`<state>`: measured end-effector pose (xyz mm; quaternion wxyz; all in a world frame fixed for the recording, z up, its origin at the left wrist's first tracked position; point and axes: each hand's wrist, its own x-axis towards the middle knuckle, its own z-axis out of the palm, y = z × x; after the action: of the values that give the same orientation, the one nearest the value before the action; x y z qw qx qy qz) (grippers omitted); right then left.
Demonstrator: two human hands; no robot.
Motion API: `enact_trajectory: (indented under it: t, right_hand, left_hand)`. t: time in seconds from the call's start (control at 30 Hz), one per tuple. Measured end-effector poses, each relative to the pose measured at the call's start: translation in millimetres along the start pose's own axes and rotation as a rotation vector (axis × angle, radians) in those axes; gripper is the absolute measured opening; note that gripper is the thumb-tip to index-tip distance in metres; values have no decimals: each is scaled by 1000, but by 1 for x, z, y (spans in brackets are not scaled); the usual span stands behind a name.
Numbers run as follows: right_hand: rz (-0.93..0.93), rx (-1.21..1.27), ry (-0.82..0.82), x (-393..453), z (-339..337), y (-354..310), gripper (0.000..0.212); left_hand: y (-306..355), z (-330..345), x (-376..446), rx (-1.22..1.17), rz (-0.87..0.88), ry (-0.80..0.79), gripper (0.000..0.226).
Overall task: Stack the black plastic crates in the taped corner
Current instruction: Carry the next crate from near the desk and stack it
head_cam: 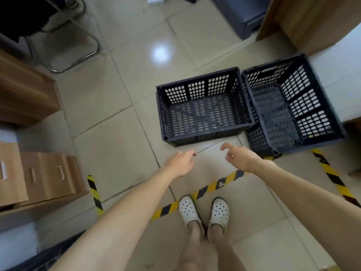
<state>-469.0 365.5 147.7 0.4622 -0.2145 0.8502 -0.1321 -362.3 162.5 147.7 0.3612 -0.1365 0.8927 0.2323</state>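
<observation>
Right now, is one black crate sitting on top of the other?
No, the left crate and right crate stand side by side on the tiled floor.

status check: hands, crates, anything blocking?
Left hand and right hand open, empty, near the left crate. Right crate beside it, unstacked. Nothing between hands and crates.
</observation>
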Motion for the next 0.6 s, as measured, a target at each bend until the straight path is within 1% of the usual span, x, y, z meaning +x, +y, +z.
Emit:
enact_trajectory:
  t: [0.17, 0.33, 0.4, 0.53, 0.6]
  right_hand:
    - [30, 73, 23, 21, -21, 18, 42]
    - [61, 97, 25, 56, -37, 30, 45]
    - [60, 108, 21, 75, -43, 34, 45]
    - [59, 140, 64, 119, -50, 44, 40]
    - [68, 113, 70, 140, -48, 52, 40]
  left_hand:
    - [19, -23, 45, 8, 45, 31, 36]
    - [24, -36, 97, 10, 48, 14, 36]
    - [22, -40, 117, 18, 43, 6, 37]
    - [9, -36, 163, 38, 10, -23, 36]
    - [2, -27, 185, 32, 4, -31, 36]
